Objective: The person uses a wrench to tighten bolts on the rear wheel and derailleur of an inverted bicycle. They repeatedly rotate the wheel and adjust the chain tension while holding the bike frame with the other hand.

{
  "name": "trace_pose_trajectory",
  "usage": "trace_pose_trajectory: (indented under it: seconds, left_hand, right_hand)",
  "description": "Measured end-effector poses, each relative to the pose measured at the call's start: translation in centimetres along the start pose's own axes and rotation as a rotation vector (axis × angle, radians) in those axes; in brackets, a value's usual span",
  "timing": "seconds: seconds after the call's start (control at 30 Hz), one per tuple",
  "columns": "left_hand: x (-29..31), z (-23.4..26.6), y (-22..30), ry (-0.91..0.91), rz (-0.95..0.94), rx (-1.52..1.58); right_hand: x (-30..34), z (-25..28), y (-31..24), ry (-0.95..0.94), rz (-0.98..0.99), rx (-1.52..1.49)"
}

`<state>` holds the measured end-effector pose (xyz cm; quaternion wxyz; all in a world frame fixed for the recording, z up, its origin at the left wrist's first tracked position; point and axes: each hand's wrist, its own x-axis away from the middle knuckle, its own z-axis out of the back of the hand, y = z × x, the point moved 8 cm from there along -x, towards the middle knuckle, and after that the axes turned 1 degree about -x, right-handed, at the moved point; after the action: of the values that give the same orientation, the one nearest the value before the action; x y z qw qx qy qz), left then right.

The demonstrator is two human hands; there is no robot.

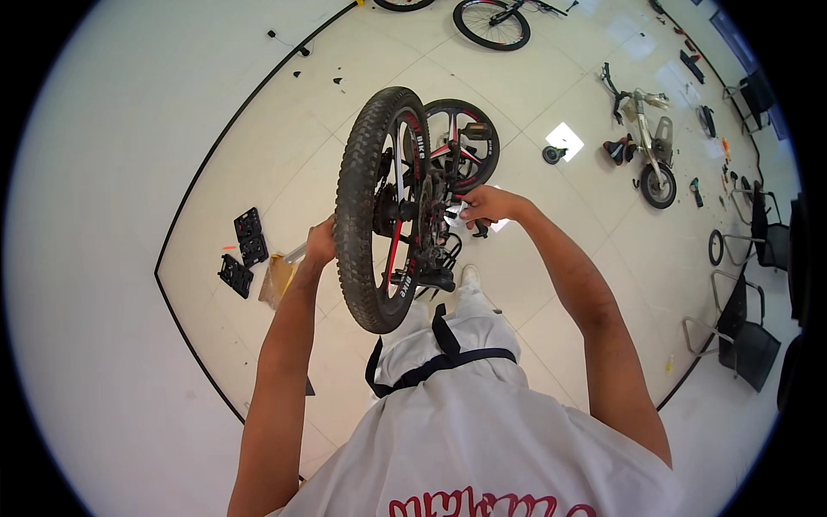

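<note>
An upside-down bicycle stands in front of me. Its knobby rear tyre (362, 215) is nearest, and a smaller-looking wheel with red and white spokes (465, 168) is beyond it. My left hand (320, 242) is at the tyre's left side, its fingers hidden behind the tread. A silver bar (295, 253) shows beside that wrist; whether the hand holds it is unclear. On the other side, my right hand (489, 205) is closed, fingertips pinched by the bicycle's frame near a small red piece. What it grips is too small to make out. A black pedal (475, 132) sticks up beyond.
Open black tool cases (250, 237) and a brown cardboard piece (276, 280) lie on the tiled floor at left. At right are a partly dismantled small bike (646, 142), a round green-black part (553, 154) and black chairs (748, 345). Another bicycle wheel (493, 43) is at the back.
</note>
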<state>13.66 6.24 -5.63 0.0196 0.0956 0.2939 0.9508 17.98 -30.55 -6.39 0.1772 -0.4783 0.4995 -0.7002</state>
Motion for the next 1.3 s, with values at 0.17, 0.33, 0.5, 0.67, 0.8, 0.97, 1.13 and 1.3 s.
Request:
trace_pose_trajectory:
  seconds: [0.17, 0.33, 0.5, 0.67, 0.8, 0.97, 1.13, 1.3]
  left_hand:
    - [0.0, -0.5, -0.4, -0.006, -0.031, 0.01]
    - [0.4, 0.1, 0.5, 0.012, -0.048, -0.045]
    - [0.4, -0.8, -2.6, -0.02, -0.1, -0.117]
    - [0.2, -1.2, -2.9, 0.009, -0.071, 0.008]
    - [0.5, -1.2, -3.2, 0.131, -0.096, 0.15]
    - [0.2, -1.8, -4.8, 0.039, -0.111, -0.019]
    - [-0.2, -2.6, -6.1, -0.01, -0.077, -0.074]
    - [-0.1, -3.1, -7.1, -0.031, -0.127, -0.167]
  right_hand:
    - [0.7, -0.1, 0.6, -0.077, 0.062, -0.119]
    - [0.5, 0.1, 0.4, -0.122, 0.075, -0.071]
    - [0.2, 0.0, -0.7, -0.094, -0.021, 0.069]
    - [0.2, 0.3, 1.1, -0.045, 0.046, -0.013]
    - [0.5, 1.1, 0.9, 0.039, 0.018, 0.048]
    - [1.3, 1.1, -0.6, 0.06, -0.034, 0.253]
    - [0.9, 0.9, -0.2, 0.033, 0.089, 0.285]
    - [1.4, 0.7, -1.8, 0.014, 0.067, 0.331]
